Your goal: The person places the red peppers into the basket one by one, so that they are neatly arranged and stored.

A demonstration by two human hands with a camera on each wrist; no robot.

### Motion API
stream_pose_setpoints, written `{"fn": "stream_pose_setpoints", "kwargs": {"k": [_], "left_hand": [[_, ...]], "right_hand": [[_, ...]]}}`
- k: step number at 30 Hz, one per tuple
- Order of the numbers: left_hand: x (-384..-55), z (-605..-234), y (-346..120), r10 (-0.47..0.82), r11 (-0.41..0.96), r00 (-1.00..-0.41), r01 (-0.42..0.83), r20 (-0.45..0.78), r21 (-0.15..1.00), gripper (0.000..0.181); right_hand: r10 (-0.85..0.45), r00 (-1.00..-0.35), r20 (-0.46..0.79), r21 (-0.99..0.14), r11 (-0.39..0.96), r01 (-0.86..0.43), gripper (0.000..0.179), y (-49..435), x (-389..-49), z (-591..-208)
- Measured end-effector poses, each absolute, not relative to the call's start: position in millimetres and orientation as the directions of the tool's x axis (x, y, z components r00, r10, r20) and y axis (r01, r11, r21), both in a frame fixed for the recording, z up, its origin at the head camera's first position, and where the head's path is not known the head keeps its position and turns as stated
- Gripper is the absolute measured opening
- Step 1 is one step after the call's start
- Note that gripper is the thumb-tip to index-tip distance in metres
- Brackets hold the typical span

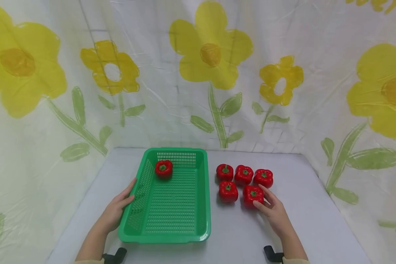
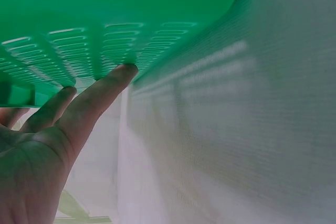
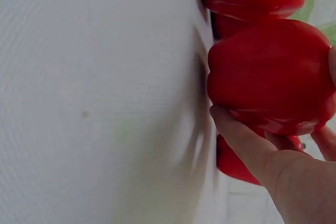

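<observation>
My left hand rests against the left side of a green plastic basket. In the left wrist view its fingers are extended, with the tips on the slotted side wall. One red bell pepper sits inside the basket near the far left corner. To the right, my right hand grips a red bell pepper, the nearest on that side, with thumb and fingers on its sides. The right wrist view shows this pepper low at the tabletop, with fingers around it.
Beside the gripped pepper is another red pepper. Behind them stand a left pepper, a middle pepper and a right pepper. The white table ends at a flower-printed curtain.
</observation>
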State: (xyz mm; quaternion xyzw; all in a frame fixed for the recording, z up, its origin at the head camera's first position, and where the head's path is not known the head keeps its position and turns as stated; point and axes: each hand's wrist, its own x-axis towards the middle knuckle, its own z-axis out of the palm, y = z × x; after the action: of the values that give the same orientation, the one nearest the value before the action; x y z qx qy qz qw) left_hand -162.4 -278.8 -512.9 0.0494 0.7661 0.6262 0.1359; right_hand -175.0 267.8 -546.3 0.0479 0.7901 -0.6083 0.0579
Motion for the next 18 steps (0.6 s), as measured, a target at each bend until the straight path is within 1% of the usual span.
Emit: {"fn": "stream_pose_setpoints", "kwargs": {"k": [8,15,18], "left_hand": [[-163,-514,-281,0.249,0.198,-0.958,-0.092,-0.141,0.976,0.058],[-165,-512,-281,0.256,0.212,-0.954,-0.1,-0.154,0.972,0.059],[-165,-511,-282,0.253,0.227,-0.953,-0.106,-0.164,0.968,0.059]], "right_hand": [[0.052,-0.992,-0.113,-0.967,0.222,0.121,0.08,262,-171,-532],[0.075,-0.994,-0.077,-0.973,0.211,0.091,0.081,256,-169,-515],[0.072,-0.995,-0.065,-0.98,0.185,0.077,0.081,252,-169,-510]]}}
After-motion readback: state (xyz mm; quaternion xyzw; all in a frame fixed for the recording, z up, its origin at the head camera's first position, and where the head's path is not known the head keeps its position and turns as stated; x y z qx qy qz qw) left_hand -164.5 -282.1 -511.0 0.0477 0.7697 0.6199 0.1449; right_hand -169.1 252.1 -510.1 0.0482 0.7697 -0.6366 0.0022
